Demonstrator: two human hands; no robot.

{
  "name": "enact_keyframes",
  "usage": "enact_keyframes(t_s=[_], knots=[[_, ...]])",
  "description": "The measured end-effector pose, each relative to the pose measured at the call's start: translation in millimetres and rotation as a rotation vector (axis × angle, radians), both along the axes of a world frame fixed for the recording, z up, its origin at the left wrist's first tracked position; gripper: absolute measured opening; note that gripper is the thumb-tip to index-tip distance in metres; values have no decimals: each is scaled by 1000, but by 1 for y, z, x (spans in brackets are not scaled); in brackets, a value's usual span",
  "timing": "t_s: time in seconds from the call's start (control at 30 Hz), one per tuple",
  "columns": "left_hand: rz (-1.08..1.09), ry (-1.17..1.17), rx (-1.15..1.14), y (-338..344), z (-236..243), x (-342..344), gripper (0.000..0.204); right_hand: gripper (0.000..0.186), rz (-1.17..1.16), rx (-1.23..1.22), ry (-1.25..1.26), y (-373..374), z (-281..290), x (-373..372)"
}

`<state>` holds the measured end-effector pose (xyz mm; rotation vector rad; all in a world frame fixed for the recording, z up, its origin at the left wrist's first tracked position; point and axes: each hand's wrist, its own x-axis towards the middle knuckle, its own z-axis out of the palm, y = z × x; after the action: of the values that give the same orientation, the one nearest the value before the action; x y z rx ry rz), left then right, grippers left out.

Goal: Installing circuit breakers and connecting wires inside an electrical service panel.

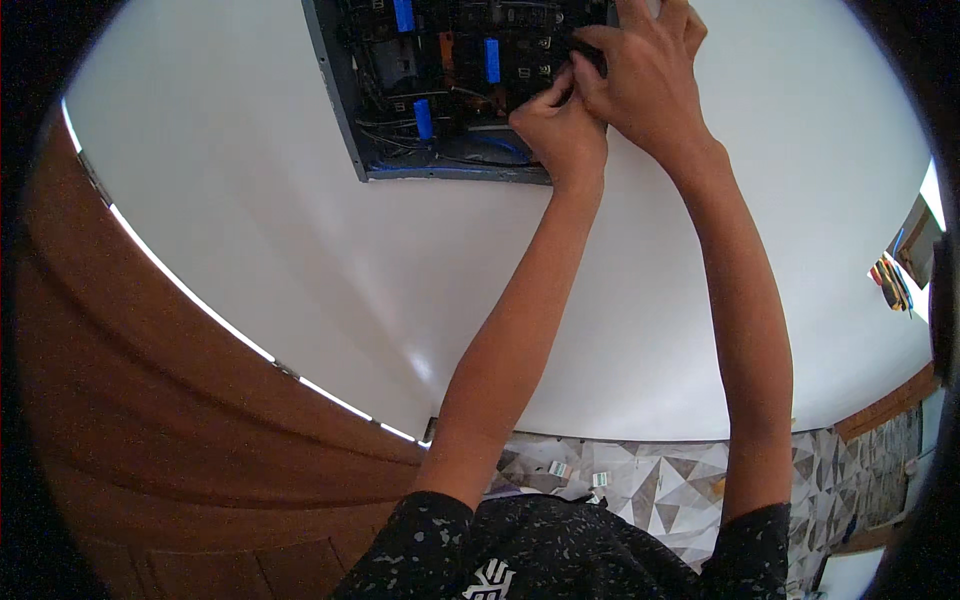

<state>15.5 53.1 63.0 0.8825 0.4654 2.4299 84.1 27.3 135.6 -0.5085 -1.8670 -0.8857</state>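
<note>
**Both hands up in an open wall panel**

Biggest thing in view: white wall (300, 250), plain, filling most of the pic. Left of it a brown wooden door (150, 430), w/ a bright strip of light along the gap between door & wall. Down low, floor tiles (660, 480) in a grey/white geometric pattern, a few small bits of paper lying on them. Far right edge, some coloured items near a frame, too small to tell what they are.

Set into the wall up top: an open electrical panel box (345, 110), grey-blue metal frame, dark inside. In it, loose wires, black breaker-type blocks and blue components (423, 118), several of them, upright, spread across the left & centre of the box.

Person wears a dark speckled tee, both forearms bare, raised straight up to the box's lower right part.

Left hand (560, 125): fingers curled tight, pinched on something small & dark at the box's right side; can't tell what exactly. Right hand (645, 65): just above & touching the left one, fingers bent over a black component (590, 55) in the box, pressing or gripping it; grip mostly hidden by the knuckles.
</note>
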Motion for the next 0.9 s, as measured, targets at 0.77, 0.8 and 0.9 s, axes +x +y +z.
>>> enact_keyframes(t_s=[0.77, 0.8, 0.9], knots=[[148, 265, -69, -3, -6, -10, 21, 19, 459, -32, -2, 0, 9, -12], [139, 224, -88, -4, -5, -8, 20, 19, 687, -8, -8, 1, 9, -14], [44, 142, -43, -2, -3, -3, 19, 20, -322, -87, -28, -4, 5, -12]])
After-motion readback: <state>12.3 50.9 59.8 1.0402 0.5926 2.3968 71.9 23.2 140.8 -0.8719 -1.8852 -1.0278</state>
